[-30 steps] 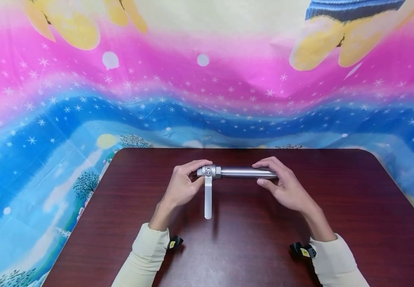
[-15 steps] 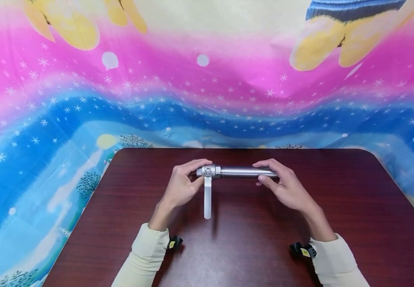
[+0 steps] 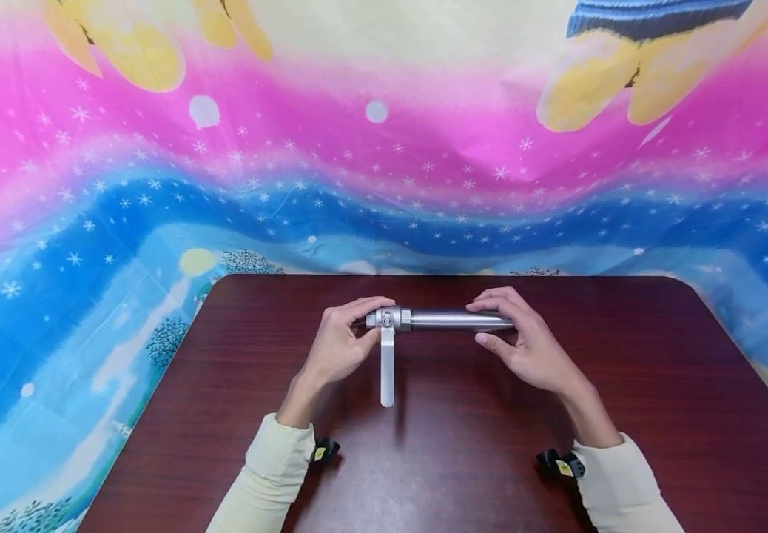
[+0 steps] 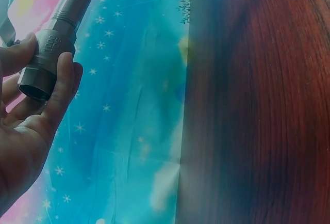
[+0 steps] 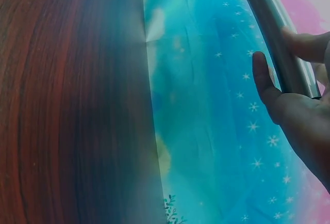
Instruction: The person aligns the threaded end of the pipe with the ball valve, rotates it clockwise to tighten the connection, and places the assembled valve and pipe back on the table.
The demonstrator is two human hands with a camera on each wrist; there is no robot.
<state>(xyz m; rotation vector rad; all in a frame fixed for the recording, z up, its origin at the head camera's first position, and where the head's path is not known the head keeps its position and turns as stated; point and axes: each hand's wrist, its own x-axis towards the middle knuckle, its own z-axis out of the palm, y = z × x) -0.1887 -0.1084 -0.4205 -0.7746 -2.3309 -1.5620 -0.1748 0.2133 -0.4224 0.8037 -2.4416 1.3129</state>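
Note:
My left hand (image 3: 339,342) grips a silver ball valve (image 3: 403,318) between thumb and fingers, above the table. The valve's flat lever handle (image 3: 387,374) points toward me. A smooth metal pipe (image 3: 447,319) joins the valve's right side and lies level. Around the pipe's far right end curl the fingers of my right hand (image 3: 532,346), its thumb just below the tube. The right wrist view shows that thumb (image 5: 263,74) slightly apart from the pipe, while a finger on the other side touches it. An open valve end (image 4: 35,87) faces the left wrist camera.
Beneath both hands spreads a dark reddish-brown wooden table (image 3: 437,459) with rounded far corners. A printed cloth (image 3: 384,185) in pink and blue with snowflakes hangs behind it and down its left side. Black wrist devices (image 3: 560,465) sit at both cuffs.
My right thumb moves up over the pipe half a second ago, then back down below it now, while the right fingers lift slightly. The left hand and the valve stay nearly still.

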